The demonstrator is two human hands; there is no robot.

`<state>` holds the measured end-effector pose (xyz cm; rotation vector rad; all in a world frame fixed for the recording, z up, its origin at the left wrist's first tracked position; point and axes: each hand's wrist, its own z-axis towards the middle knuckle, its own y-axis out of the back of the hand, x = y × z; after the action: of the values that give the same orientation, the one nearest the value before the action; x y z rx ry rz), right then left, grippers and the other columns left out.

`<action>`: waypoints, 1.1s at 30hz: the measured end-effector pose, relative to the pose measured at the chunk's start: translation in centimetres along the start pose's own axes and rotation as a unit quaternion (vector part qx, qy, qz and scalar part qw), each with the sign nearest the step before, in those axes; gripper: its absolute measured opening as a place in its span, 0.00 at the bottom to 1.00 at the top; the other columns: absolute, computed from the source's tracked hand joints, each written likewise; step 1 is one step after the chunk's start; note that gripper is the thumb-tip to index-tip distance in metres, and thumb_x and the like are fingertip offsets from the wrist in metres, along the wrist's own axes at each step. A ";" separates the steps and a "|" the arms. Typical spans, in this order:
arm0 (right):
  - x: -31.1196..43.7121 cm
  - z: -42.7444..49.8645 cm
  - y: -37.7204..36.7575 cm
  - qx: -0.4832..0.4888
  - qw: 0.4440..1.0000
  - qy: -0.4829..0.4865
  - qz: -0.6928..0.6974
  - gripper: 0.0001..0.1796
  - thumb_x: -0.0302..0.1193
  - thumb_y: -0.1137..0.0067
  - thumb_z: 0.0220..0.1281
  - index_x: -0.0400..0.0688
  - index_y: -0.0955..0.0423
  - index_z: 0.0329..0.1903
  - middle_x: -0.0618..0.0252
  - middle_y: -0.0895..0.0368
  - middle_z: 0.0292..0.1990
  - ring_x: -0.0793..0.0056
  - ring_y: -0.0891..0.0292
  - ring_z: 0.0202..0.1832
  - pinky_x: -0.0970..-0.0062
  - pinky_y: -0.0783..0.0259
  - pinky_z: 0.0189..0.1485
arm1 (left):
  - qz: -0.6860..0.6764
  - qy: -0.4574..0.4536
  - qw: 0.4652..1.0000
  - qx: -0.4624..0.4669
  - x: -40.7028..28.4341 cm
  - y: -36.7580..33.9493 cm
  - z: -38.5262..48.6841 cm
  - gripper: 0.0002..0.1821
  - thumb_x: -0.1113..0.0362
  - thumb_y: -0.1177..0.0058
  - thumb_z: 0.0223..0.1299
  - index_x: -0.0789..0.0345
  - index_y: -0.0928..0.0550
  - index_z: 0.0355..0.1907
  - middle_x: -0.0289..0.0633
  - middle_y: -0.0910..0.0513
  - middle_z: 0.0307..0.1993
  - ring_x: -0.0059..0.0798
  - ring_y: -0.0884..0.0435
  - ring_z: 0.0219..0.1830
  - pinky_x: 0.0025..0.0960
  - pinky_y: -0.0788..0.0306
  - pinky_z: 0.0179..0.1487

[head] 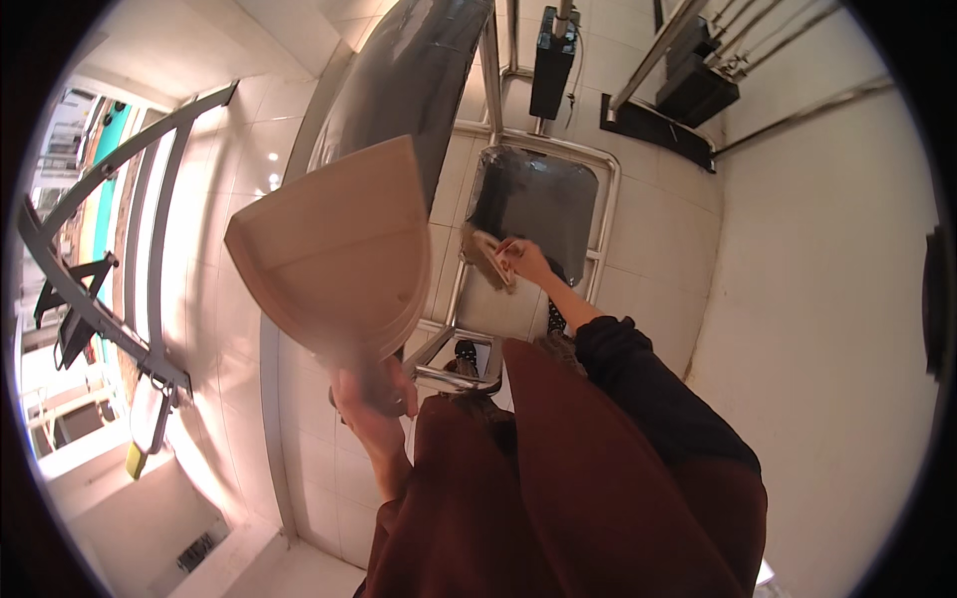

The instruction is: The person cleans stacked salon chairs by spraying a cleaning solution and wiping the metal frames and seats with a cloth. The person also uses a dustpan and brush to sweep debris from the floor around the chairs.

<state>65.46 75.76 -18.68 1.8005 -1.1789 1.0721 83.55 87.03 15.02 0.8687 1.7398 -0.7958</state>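
Note:
My left hand [374, 392] is closed around the handle of a beige plastic dustpan [351, 247], raised at the left of the view with its wide edge pointing away from me. In my right hand [523, 261] is a hand brush [487, 258] with pale bristles, held over the near left corner of a black padded seat [549, 205]. The seat is worn along its edges and sits on a chrome tube frame [614, 194]. Whether the bristles touch the seat is hard to tell.
A long black padded piece [404, 82] stands beyond the dustpan. Black weight blocks [553, 75] and metal bars [658, 56] are at the top. Gray metal framing [112, 329] is on the left, a white wall [822, 299] on the right. My feet are near the lower chrome frame [456, 381].

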 end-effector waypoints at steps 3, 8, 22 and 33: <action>-1.8 2.2 6.8 -0.175 0.949 -0.025 0.260 0.07 0.23 0.59 0.55 0.39 0.29 0.32 0.65 0.26 0.21 0.78 0.27 0.23 0.80 0.31 0.25 | 0.022 -0.023 0.999 -0.038 0.5 -2.8 0.3 0.22 0.49 0.76 0.61 0.65 0.36 0.42 0.36 0.36 0.17 0.17 0.42 0.08 0.17 0.49 0.06; 0.4 -0.2 18.6 -0.366 0.894 0.151 -0.211 0.05 0.23 0.54 0.51 0.41 0.29 0.30 0.64 0.25 0.21 0.79 0.28 0.22 0.77 0.32 0.24 | 0.015 -0.054 0.994 -0.095 1.0 -4.8 0.4 0.22 0.49 0.76 0.61 0.66 0.35 0.38 0.35 0.38 0.18 0.15 0.44 0.08 0.16 0.51 0.06; -0.5 8.0 4.8 -0.041 0.950 -0.020 0.310 0.04 0.23 0.57 0.55 0.39 0.33 0.33 0.62 0.26 0.28 0.71 0.24 0.31 0.78 0.26 0.31 | -0.012 -0.052 0.982 -0.180 1.6 -6.2 0.4 0.21 0.50 0.73 0.61 0.66 0.35 0.41 0.36 0.38 0.16 0.18 0.44 0.08 0.17 0.53 0.05; -5.0 -1.7 25.9 -0.448 0.818 -0.011 -0.361 0.03 0.24 0.51 0.50 0.45 0.31 0.29 0.61 0.24 0.28 0.66 0.24 0.28 0.71 0.30 0.30 | -0.028 -0.061 0.992 -0.106 1.8 -7.9 2.1 0.20 0.50 0.71 0.61 0.65 0.33 0.39 0.35 0.36 0.17 0.16 0.40 0.12 0.17 0.50 0.07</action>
<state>39.56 70.61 -19.39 1.2657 -0.6819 -0.0045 77.49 81.45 13.57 0.6190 1.7106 -0.6719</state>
